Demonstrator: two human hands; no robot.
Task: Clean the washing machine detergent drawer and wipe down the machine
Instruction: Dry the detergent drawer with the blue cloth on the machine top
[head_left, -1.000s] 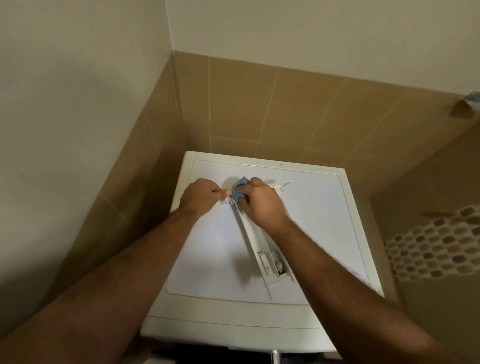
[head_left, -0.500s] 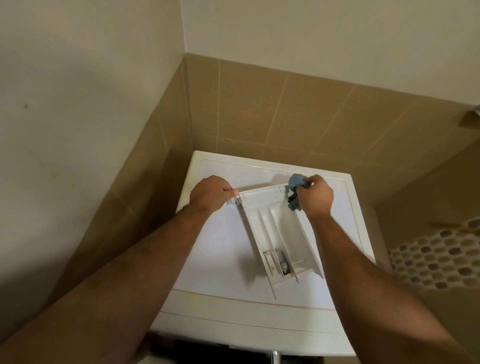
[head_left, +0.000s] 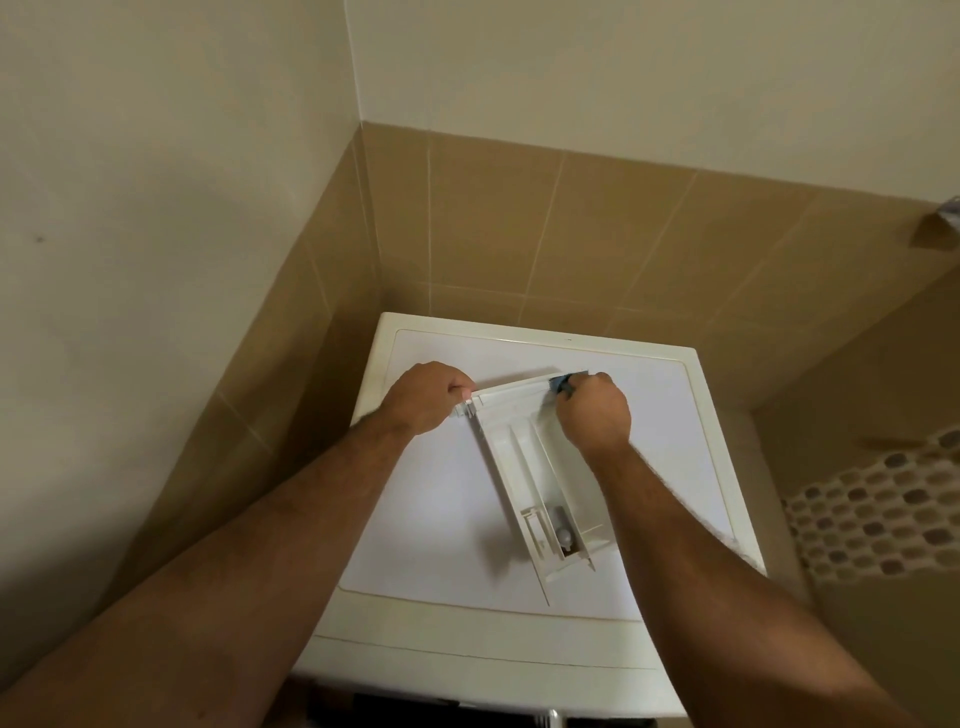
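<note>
While lying atop washing machine (head_left: 426, 519): detergent drawer (head_left: 524, 467), left hand (head_left: 428, 397) pinching its corner, right hand (head_left: 595, 415) gripping blue cloth (head_left: 560, 384).

The detergent drawer (head_left: 524, 467) looks like matt off-white moulded plastic, lying on the smooth, faintly glossy white top of the washing machine (head_left: 426, 499). Behind the machine, tan wall tiles (head_left: 493, 218) appear smooth under matt painted plaster. The blue cloth (head_left: 562, 383) looks soft.
</note>
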